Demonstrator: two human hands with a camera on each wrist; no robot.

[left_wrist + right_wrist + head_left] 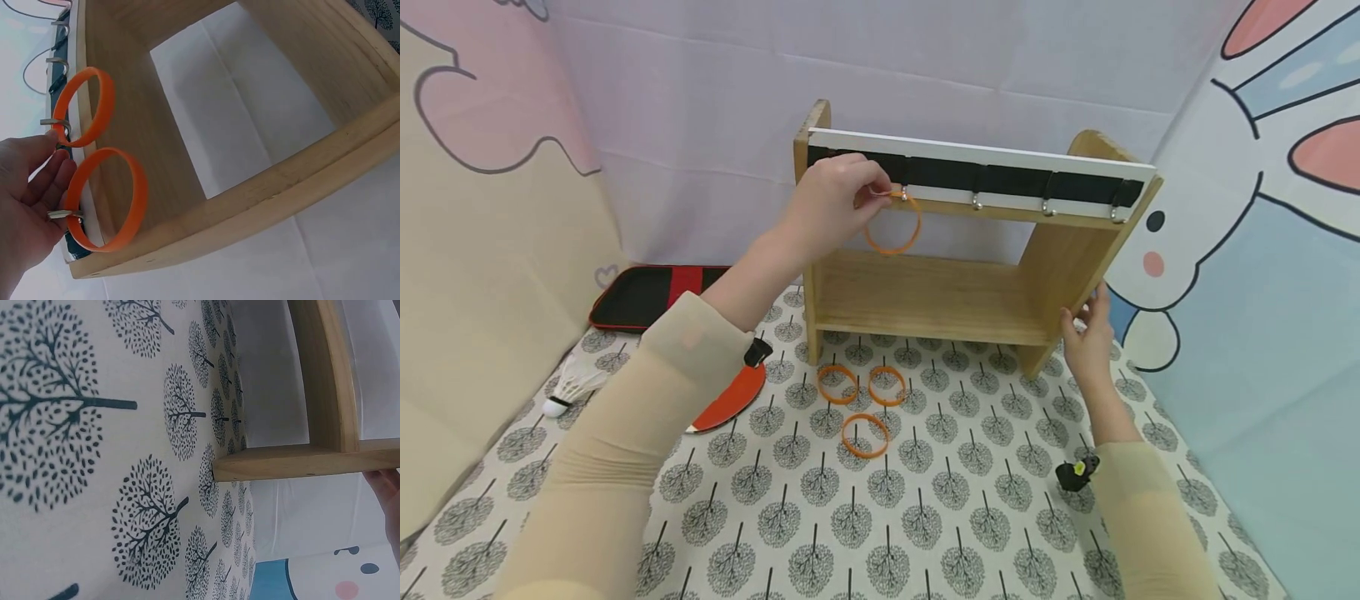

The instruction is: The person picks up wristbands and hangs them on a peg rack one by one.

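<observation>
My left hand (835, 200) pinches an orange wristband (892, 252) at a metal hook on the front rail of a wooden shelf (925, 296). In the left wrist view, that wristband (105, 106) is at the second hook (55, 122), by the thumb and fingertips. Another orange wristband (140, 200) hangs on the end hook (65, 214), beside the palm. My right hand (1090, 346) holds the shelf's right side panel by its edge. Only part of that hand (390, 500) shows in the right wrist view, touching the panel (294, 464).
Three orange wristbands (865, 436) lie on the tree-patterned cloth before the shelf. Bare hooks (977, 202) line the rail further right. At left are a black-and-red case (636, 300), a shuttlecock (576, 387) and a red disc-like thing (730, 402), partly behind my left arm.
</observation>
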